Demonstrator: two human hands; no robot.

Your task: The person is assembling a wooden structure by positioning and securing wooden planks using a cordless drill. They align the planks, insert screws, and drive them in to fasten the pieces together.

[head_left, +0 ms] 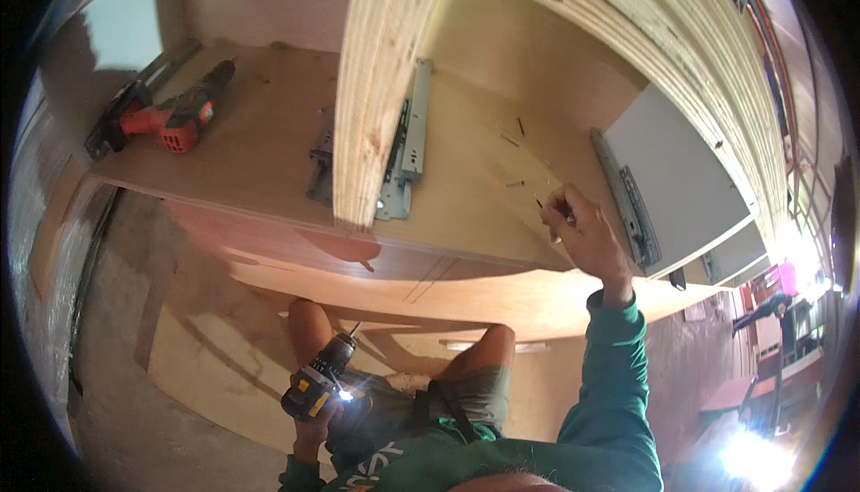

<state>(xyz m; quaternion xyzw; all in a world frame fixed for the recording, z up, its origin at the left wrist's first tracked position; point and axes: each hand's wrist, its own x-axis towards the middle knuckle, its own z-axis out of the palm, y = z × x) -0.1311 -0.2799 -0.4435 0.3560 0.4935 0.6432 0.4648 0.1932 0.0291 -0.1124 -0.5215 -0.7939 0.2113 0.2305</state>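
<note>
Head view: hands well apart. Left hand at 7 o'clock, wrapped round the grip of the black/yellow drill; drill sits low by the left knee, lamp lit, bit pointing to 1. Right hand at 3, over the front of the shelf, thumb and fingers pinched on a thin dark piece, too small to ID. Loose screws lie on the shelf toward 2, at the right hand's 10 to 11. Right slide at 3, just beyond that hand, along the white panel. More slides near 12, just right of the wood post, which stands between 11 and 12. Red tool on its side at 10, same shelf, well clear of both hands.
</note>
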